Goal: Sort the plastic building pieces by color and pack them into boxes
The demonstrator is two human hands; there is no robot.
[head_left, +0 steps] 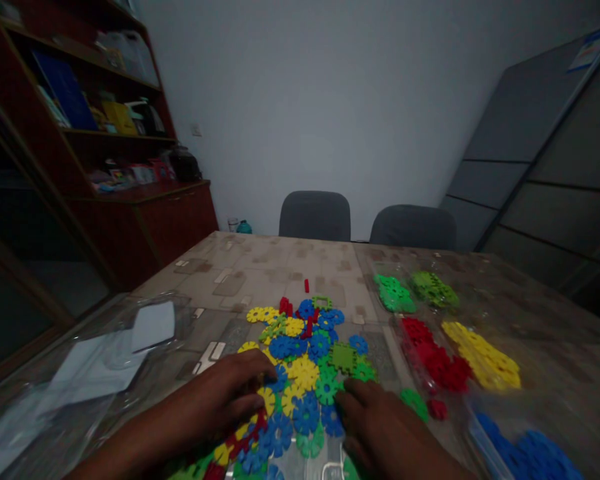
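A mixed pile of plastic building pieces lies between my hands, mostly notched discs. My left hand [233, 390] rests at the pile's left side, its thumb and fingers apart over a blue disc [280, 379] and some yellow ones. On the right side, my right hand [380, 423] has its fingers bent and apart, touching or nearly touching a green disc [327, 388]. Yellow discs [303, 372] and blue discs [306, 413] fill the middle. An olive-green square piece [343, 358] lies above my right fingertips. What lies under my palms is hidden.
To the right, clear trays hold sorted pieces: green [394, 293], olive [435, 289], red [435, 357], yellow [483, 357] and blue [535, 453]. Clear plastic packaging with white paper [153, 325] lies left. Two grey chairs [315, 217] stand beyond the patterned table [275, 263].
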